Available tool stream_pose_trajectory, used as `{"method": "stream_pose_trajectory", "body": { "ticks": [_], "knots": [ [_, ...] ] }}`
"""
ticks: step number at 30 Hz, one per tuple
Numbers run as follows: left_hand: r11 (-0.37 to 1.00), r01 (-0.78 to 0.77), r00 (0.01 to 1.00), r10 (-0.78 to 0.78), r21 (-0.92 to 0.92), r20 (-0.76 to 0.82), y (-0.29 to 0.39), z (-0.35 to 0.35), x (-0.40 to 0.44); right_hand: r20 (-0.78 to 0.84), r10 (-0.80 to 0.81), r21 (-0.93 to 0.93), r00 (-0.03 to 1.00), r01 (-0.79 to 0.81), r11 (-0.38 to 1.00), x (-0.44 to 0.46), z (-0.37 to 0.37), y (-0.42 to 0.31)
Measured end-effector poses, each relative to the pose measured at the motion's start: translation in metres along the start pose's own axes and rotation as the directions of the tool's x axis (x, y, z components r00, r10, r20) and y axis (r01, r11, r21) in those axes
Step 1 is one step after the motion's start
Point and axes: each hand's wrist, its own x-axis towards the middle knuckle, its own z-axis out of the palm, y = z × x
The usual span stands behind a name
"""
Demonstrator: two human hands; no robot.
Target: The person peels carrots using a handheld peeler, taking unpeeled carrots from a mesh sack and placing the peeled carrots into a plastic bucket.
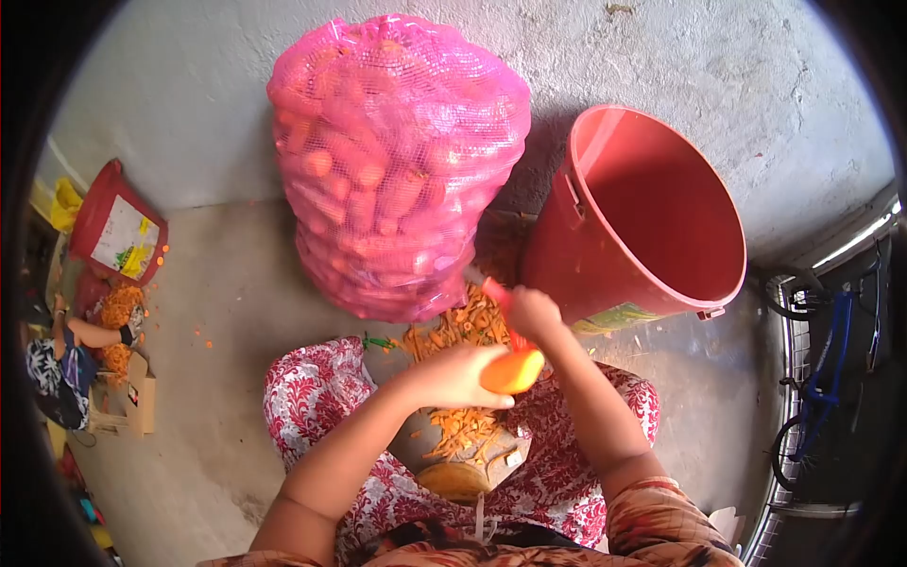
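Note:
My left hand (458, 376) is wrapped around a bright orange carrot (513, 371), whose rounded end shows past the fingers. Just above it, my right hand (535, 315) is closed on a red tool (495, 292) that looks like a peeler. Motion blurs this tool, and its lower part is at or very near the carrot. Orange peelings (465, 331) are heaped on the floor beyond my hands. More strips lie between my knees, around a wooden piece (455, 480).
A pink mesh sack (397, 170) full of carrots stands ahead, by the wall. At its right is a tall red bucket (586, 236). Another person (71, 364) sits far left near a red tub (109, 227) and an orange heap. A blue bicycle (824, 378) is at the right.

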Motion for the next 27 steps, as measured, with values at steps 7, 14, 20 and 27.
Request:
{"method": "stream_pose_trajectory", "body": {
  "ticks": [7, 14, 20, 27],
  "knots": [
    [0.564, -0.299, 0.700, 0.678, 0.770, -0.226, 0.102, -0.022, 0.112, -0.245, -0.673, -0.121, 0.698, 0.666, 0.736, -0.026, 0.118, -0.014],
    [0.561, -0.136, 0.346, 0.799, 0.817, -0.491, 0.152, -0.121, 0.126, 0.462, -0.404, -0.011, 0.790, 0.461, 0.887, -0.053, -0.001, -0.053],
    [0.885, -0.035, 0.427, 0.433, 0.464, -0.794, 0.067, -0.311, 0.094, 0.334, -0.369, 0.023, 0.867, 0.383, 0.923, -0.062, -0.019, -0.045],
    [0.506, 0.486, 0.870, -0.199, 0.713, -0.451, -0.045, -0.346, 0.042, 0.395, -0.443, 0.016, 0.805, 0.476, 0.879, -0.065, -0.029, -0.054]
  ]
}}
